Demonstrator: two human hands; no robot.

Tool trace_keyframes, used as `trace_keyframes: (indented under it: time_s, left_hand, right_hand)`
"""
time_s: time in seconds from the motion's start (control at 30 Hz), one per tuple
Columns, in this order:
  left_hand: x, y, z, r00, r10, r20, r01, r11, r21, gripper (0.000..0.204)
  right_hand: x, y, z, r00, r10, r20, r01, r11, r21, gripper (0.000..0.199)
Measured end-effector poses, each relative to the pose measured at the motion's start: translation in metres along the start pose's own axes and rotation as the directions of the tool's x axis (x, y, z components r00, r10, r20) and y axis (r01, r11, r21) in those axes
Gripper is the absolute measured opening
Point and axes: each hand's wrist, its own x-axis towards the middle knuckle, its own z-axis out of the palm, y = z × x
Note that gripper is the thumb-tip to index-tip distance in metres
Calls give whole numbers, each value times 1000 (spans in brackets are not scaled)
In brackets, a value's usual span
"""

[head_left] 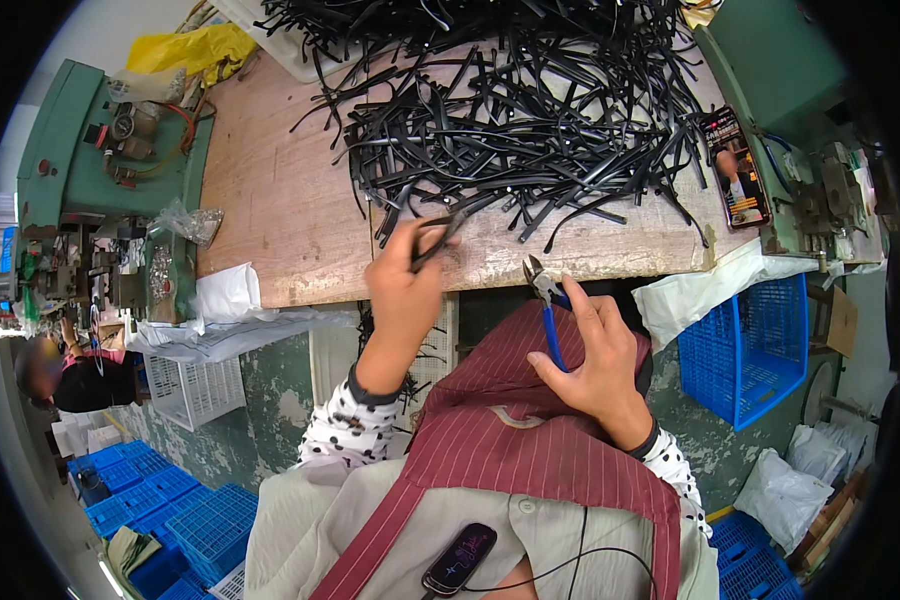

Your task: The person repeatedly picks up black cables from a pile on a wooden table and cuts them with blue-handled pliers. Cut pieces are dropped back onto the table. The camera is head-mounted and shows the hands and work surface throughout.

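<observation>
A large heap of black eyeglass temples [530, 140] covers the far and middle part of the wooden table [270, 170]. My left hand [407, 280] is at the near edge of the heap, its fingers closed around a dark, curved eyeglass temple [432, 250]. Motion blurs its fingertips, so I cannot tell whether it holds more than one. In my right hand [600, 350] is a pair of diagonal cutters [549, 318] with blue handles. Their metal jaws point up and away, just over the table's front edge and apart from the heap.
Green machines stand left [65, 150] and right [780, 70] of the table. A black printed package [735, 170] leans by the right one. Below are a blue crate [745, 350] on the right and a white basket [198, 390] on the left. Another person [90, 375] sits far left.
</observation>
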Motion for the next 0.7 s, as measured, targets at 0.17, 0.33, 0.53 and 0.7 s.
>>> trace_keyframes:
  time_s: [0.17, 0.33, 0.53, 0.7]
  left_hand:
    - [-3, 22, -13, 971, -172, 165, 232, 843, -485, 37]
    - [6, 38, -14, 866, -263, 426, 500, 496, -710, 26]
    - [0, 39, -1, 945, -134, 297, 324, 501, -803, 39]
    - [-6, 36, 6, 988, 32, 148, 108, 543, -833, 38]
  right_hand:
    - [5, -7, 3, 999, -9, 44, 7, 999, 40, 92]
    - [8, -16, -2, 997, -69, 46, 65, 994, 88, 94]
    - [12, -25, -7, 992, -83, 100, 71, 990, 120, 93]
    - [13, -29, -6, 987, -42, 158, 21, 991, 134, 93]
